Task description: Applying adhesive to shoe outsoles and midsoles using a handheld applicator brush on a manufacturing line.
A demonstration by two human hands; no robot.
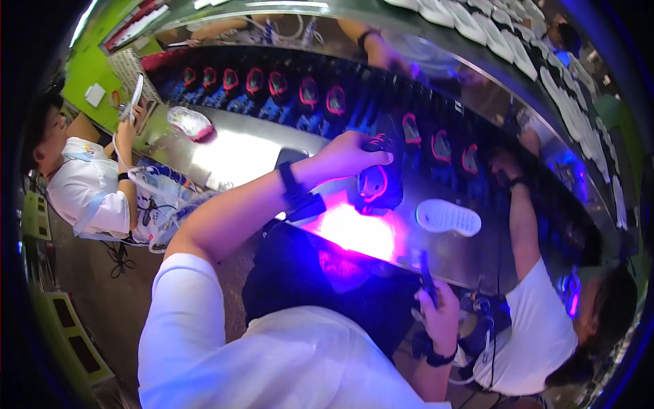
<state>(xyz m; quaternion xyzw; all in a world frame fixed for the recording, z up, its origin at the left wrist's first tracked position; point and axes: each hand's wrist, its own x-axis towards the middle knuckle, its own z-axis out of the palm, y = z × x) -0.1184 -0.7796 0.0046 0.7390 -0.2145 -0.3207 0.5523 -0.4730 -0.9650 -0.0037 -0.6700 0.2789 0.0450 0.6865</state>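
My left hand [351, 160] reaches across the bench, its fingers closed over the top of a dark shoe upper [373, 187] with pink-red trim and laces. The upper is held upright near the row, above a bright white and violet patch of light on the metal bench [286, 143]. Low and to the right, my right hand [441, 310] is wrapped round a slim dark handheld tool [427, 273] that points up toward the bench; its exact kind is not clear. A white shoe sole [448, 218] lies to the right of the held upper, touched by neither hand.
Several dark shoes with pink-red collars [308, 92] stand in a row behind. A white and red shoe [191, 124] lies far left. A co-worker at left [95, 180] holds a white sole; another at right [538, 327] reaches into the row. White soles [470, 31] line a shelf.
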